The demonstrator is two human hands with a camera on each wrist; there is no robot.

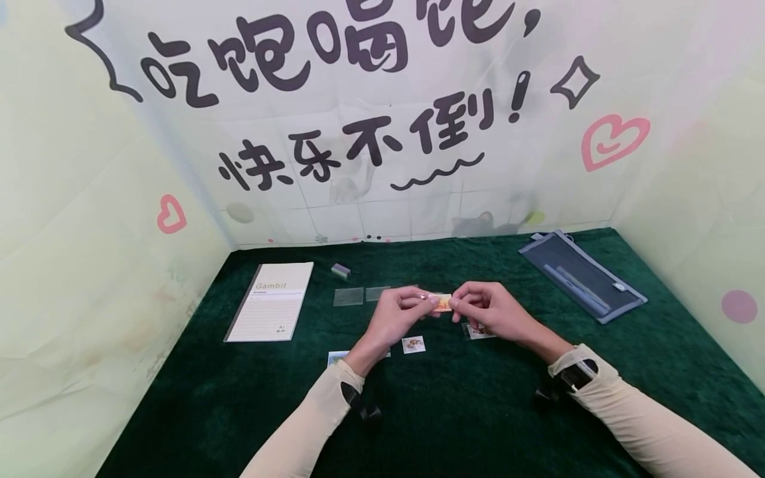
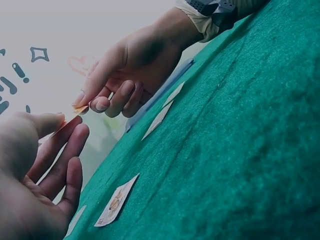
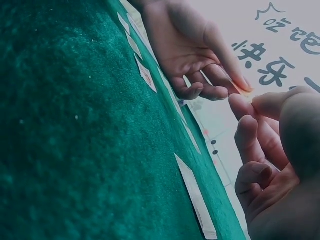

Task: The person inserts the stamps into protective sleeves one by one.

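Between both hands, raised over the dark green cloth, is a small orange-and-yellow stamp [image 1: 442, 303]. My left hand [image 1: 396, 313] pinches one end between thumb and index finger. At the other end, the thumb and fingertip of my right hand [image 1: 495, 311] pinch it too; the left wrist view shows its orange corner [image 2: 80, 108] at that thumb. A white-bordered picture stamp [image 1: 414, 344] lies below the hands. Another picture stamp [image 1: 480, 332], by a clear sleeve, is partly covered by the right hand. A blue picture piece [image 1: 338, 358] shows from under the left wrist.
Clear plastic sleeves [image 1: 348, 297] lie in a row behind the left hand, some partly hidden by it. A notebook [image 1: 269, 305] is at the left, with a small eraser-like block [image 1: 340, 271] beside it. A blue zip pouch [image 1: 586, 279] containing pens lies at the back right.
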